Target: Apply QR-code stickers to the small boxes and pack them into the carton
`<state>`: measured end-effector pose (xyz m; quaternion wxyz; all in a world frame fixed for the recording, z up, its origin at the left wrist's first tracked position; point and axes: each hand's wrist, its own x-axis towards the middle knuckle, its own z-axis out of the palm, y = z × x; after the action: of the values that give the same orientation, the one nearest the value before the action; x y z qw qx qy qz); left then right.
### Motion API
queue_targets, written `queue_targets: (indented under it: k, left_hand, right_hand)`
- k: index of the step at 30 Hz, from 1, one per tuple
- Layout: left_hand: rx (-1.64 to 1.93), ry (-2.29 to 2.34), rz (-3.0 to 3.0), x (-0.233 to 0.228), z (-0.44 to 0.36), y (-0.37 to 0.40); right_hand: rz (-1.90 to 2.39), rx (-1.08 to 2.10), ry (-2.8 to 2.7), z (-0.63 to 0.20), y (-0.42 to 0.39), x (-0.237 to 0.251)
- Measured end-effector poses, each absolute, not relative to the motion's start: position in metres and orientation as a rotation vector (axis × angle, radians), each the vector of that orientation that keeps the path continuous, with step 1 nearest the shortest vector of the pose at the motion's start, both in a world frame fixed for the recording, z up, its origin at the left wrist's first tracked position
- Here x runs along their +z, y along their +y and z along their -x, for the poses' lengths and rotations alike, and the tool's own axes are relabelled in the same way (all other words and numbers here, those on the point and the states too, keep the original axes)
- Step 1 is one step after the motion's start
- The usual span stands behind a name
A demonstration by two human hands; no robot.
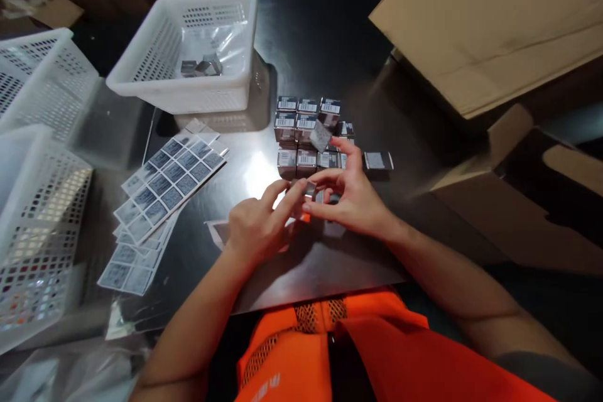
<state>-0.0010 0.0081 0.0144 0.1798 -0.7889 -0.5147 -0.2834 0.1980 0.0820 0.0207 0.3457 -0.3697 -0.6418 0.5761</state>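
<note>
A small silvery box (309,188) is held low over the table between my two hands, partly hidden by fingers. My left hand (257,223) pinches its left side with thumb and fingers. The thumb and lower fingers of my right hand (355,201) close around the other side. On my raised right index fingertip hangs a square grey sticker (321,136). Just beyond stand rows of small boxes (286,125) with barcode labels on their faces. One more box (378,161) lies apart to the right. Sheets of square stickers (172,169) are fanned out on the left.
A white perforated basket (179,85) with a few small boxes in a plastic bag stands behind the sheets. More white baskets (42,213) line the left edge. Cardboard boxes (499,19) crowd the right side. The dark metal table (320,276) ends near my orange vest.
</note>
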Motion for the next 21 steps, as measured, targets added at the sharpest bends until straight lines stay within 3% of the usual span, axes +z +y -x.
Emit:
queue_targets:
  k: [2, 5, 7, 14, 21]
  left_hand:
    - [-0.848, -1.55, 2.221, 0.013, 0.0, 0.008]
    - [-1.15, -1.764, 2.264, 0.012, 0.005, 0.013]
    - [-1.348, -1.854, 2.263, 0.012, 0.007, 0.017]
    - [-1.564, -1.879, 2.351, 0.003, -0.007, 0.016]
    - [-1.526, -1.832, 2.336, 0.001, -0.008, 0.014]
  right_hand:
    - [0.905, 1.355, -1.72, -0.201, 0.081, 0.022]
    - [0.88, 1.0, -1.667, -0.208, 0.084, 0.031]
    - [0.877, 0.932, -1.573, -0.213, 0.084, 0.04]
    - [0.972, 1.585, -1.374, -0.213, 0.078, 0.053]
    - [1.005, 1.672, -1.349, -0.208, 0.078, 0.045]
